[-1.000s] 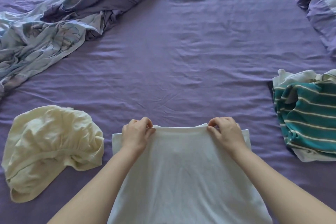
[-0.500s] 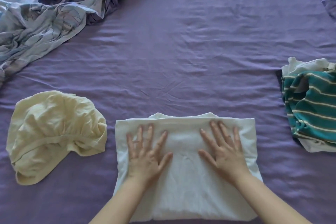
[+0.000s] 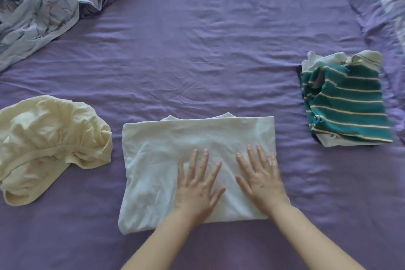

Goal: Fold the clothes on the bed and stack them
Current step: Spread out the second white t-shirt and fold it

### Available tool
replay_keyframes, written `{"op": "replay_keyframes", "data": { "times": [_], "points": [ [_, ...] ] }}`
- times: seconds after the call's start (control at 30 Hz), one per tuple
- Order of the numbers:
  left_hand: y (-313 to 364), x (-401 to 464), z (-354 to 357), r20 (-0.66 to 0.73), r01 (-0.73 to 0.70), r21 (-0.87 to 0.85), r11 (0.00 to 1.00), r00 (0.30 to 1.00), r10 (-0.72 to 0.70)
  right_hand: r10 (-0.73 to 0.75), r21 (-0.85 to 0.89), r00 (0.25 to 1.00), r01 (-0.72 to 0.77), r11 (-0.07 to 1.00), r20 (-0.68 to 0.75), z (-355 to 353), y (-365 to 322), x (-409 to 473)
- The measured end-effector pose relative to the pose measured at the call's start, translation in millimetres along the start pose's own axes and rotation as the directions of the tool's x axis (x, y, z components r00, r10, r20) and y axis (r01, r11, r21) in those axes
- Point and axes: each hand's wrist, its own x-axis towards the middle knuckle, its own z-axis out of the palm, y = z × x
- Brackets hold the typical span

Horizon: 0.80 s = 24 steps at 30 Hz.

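A: Item one, nearest — left hand (image 3: pixel 198 188) and right hand (image 3: pixel 262 178), both flat with fingers spread, pressing the white shirt (image 3: pixel 171 160). Nothing gripped.

B: Shirt's position?

A: Folded, flat on the bed (image 3: pixel 197 61), directly under both palms; long axis runs left to right. Both hands sit on its right half.

B: Next item?

A: Striped stack (image 3: pixel 348 107), to the right and farther off — the right hand is the nearer one (my guess: the shirt goes there). Cream garment (image 3: pixel 50 144), unfolded, just left of the shirt.

B: Far end?

A: Rumpled quilt (image 3: pixel 41 11), upper left. No labels or writing legible anywhere.
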Motion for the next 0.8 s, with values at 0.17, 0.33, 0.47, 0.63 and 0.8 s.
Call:
{"op": "replay_keyframes", "data": {
  "times": [0.17, 0.33, 0.47, 0.63, 0.8],
  "points": [
    [70, -1, 13, 0.082, -0.164, 0.008, 0.986, 0.983, 0.162, 0.075, 0.288, 0.993, -0.046, 0.957, -0.09, 10, 38, -77],
    [91, 17, 17, 0.152, -0.13, 0.026, 0.991, 0.98, 0.125, 0.426, 0.684, 0.904, -0.29, 0.669, -0.032, 13, 45, -88],
    [93, 19, 21, 0.2, -0.095, 0.039, 0.995, 0.976, 0.086, 0.49, 0.814, 0.87, -0.323, 0.482, 0.055, 9, 39, -84],
    [92, 21, 31, 0.214, -0.08, 0.051, 0.996, 0.975, 0.067, 0.29, 0.643, 0.951, -0.156, 0.75, -0.107, 0, 46, -88],
    [96, 25, 27, 0.242, 0.039, -0.008, 0.999, 0.97, -0.036, 0.228, 0.6, 0.972, -0.15, 0.786, -0.055, -7, 72, -85]
  ]
}}
